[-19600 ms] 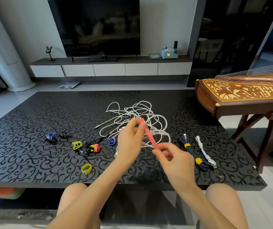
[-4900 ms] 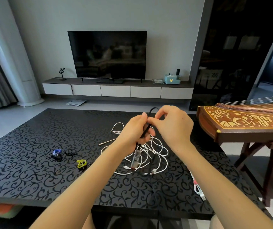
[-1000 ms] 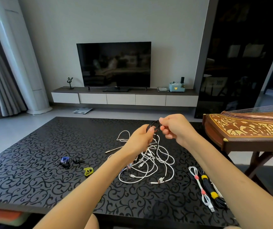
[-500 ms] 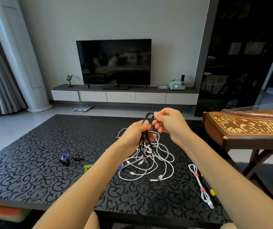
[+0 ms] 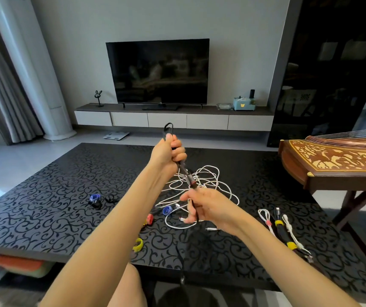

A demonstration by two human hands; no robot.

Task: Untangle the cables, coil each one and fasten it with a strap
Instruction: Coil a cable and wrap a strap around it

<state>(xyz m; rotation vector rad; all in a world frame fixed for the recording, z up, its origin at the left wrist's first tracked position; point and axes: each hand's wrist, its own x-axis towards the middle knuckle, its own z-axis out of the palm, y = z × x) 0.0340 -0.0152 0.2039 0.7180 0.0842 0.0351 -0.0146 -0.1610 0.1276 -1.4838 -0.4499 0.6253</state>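
Note:
My left hand [image 5: 168,155] is raised over the table and grips a folded black cable [image 5: 184,170]; its loop sticks up above my fist. Lower and nearer, my right hand [image 5: 204,207] holds the same cable's hanging part, which runs down past the table's front edge. A tangle of white cables [image 5: 208,185] lies on the black patterned table [image 5: 44,207] behind my hands. Loose straps lie to the left: blue [image 5: 95,197], blue [image 5: 167,210], red [image 5: 150,219], yellow [image 5: 138,244]. Three strapped cables [image 5: 281,229] lie at the right.
A wooden zither on a stand [image 5: 341,165] stands close to the table's right side. A TV and low cabinet [image 5: 173,118] are against the far wall. My knees are under the table's front edge.
My right hand has left the cable's top loop and slid down along it to a lower grip. My left hand has risen, holding the fold.

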